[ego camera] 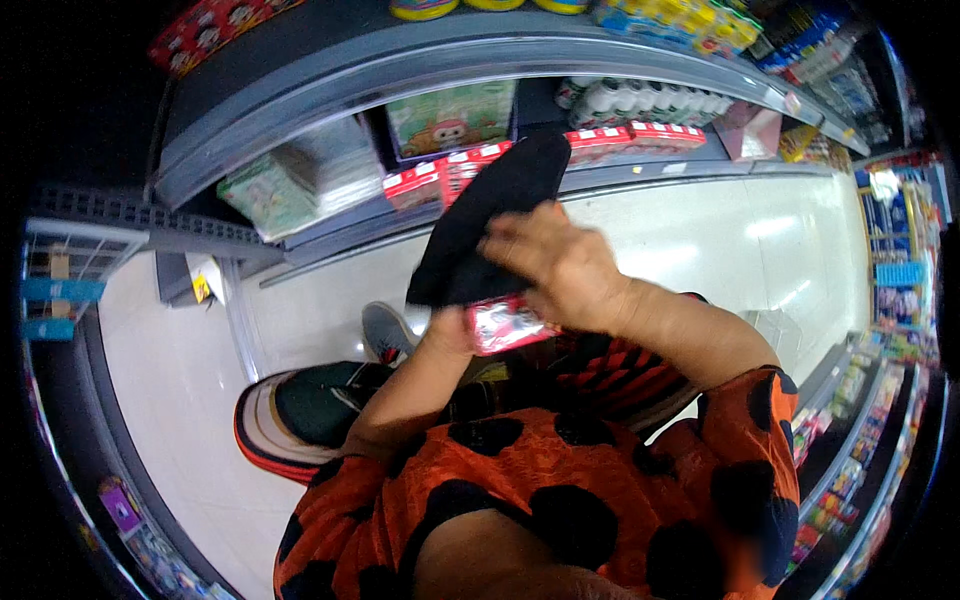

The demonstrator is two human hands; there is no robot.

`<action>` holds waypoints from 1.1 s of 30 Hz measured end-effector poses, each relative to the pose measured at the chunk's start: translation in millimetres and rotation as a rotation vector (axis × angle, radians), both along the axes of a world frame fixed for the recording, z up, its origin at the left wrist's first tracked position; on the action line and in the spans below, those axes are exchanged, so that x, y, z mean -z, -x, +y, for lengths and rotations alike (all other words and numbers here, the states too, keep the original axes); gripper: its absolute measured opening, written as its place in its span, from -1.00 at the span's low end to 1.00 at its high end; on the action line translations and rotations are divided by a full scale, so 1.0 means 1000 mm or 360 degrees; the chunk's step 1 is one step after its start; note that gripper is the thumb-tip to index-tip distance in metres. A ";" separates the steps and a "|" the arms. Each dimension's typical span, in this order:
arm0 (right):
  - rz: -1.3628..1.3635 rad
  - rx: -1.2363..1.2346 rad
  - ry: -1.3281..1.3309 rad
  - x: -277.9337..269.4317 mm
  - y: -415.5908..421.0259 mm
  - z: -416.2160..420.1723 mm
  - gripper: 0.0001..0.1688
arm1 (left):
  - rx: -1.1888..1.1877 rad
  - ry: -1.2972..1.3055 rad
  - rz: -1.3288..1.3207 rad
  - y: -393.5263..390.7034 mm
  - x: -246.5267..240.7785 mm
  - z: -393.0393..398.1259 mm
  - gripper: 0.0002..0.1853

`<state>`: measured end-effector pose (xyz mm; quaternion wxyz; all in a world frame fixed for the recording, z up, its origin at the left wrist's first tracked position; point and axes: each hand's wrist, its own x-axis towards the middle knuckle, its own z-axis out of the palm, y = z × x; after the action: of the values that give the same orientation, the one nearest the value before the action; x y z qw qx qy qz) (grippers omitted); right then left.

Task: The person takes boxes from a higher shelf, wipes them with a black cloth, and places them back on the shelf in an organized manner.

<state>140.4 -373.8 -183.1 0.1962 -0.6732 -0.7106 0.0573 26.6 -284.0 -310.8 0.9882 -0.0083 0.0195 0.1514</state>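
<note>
A piece of black cloth is draped in the air between my hands. Under its near edge shows a small red pack with a shiny printed face. My left hand is at the pack's left side, gripping it; its fingers are hidden beneath the cloth. My right hand, blurred by motion, has its fingers bent over the cloth, and its lower part touches the right end of the pack. Just beyond, a row of red-and-white boxes lines the front of the bottom shelf, partly covered by the cloth.
A grey upper shelf ledge overhangs the bottom shelf. White-capped bottles and a green picture box stand inside. A wire rack is at left, stocked shelves at right. My bent legs are over the tiled floor.
</note>
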 end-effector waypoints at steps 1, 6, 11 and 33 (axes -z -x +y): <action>0.0065 -0.0131 0.0051 0.004 0.004 -0.005 -0.24 | 0.0044 0.0003 -0.0337 -0.002 -0.006 0.013 -0.07; 0.0515 -0.0287 0.0245 0.008 -0.002 -0.027 -0.29 | 0.0080 -0.0330 0.0196 0.012 -0.047 0.002 0.10; 0.0832 0.0271 -0.0062 -0.019 -0.032 -0.053 -0.36 | 0.0104 -0.0344 0.0418 0.021 0.009 0.018 -0.15; 0.1353 0.1383 -0.1774 -0.068 -0.066 -0.153 -0.33 | 0.0160 -0.1331 0.0759 -0.035 -0.014 0.018 -0.57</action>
<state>206.4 -527.2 -115.6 0.7584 -0.6128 -0.1761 -0.1350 61.5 -265.7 -296.4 0.8809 0.4256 0.1834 0.0961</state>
